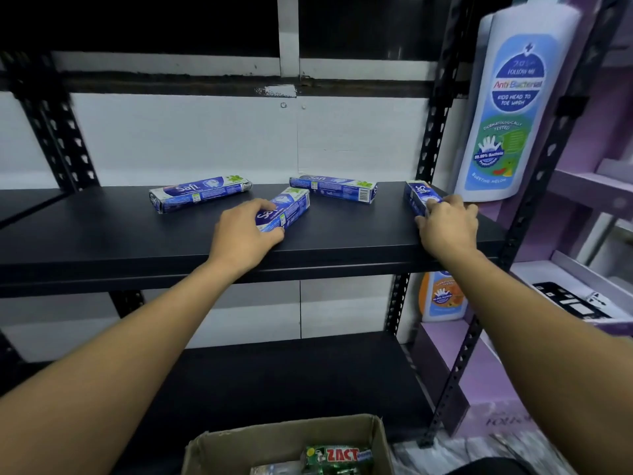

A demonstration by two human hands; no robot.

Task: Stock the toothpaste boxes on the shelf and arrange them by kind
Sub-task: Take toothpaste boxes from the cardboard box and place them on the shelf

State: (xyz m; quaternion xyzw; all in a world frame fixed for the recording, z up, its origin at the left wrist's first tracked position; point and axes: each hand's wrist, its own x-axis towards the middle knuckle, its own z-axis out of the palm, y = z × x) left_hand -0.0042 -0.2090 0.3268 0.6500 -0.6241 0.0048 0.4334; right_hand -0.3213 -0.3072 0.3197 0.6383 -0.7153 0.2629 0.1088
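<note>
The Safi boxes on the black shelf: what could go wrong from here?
1. The right hand grips a Safi box close to the right end of the shelf; a push outward might drop it.
2. The left hand grips a slanted box; sliding it back could knock the rear box.
3. The Zact box in the carton is another kind; it may get mixed in.

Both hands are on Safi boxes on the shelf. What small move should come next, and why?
Probably the left hand should turn its Safi box straight and slide it beside the back left box. All four boxes are one kind, yet they lie apart at different angles on the shelf. The right hand grips the far right box, so it is busy.
</note>
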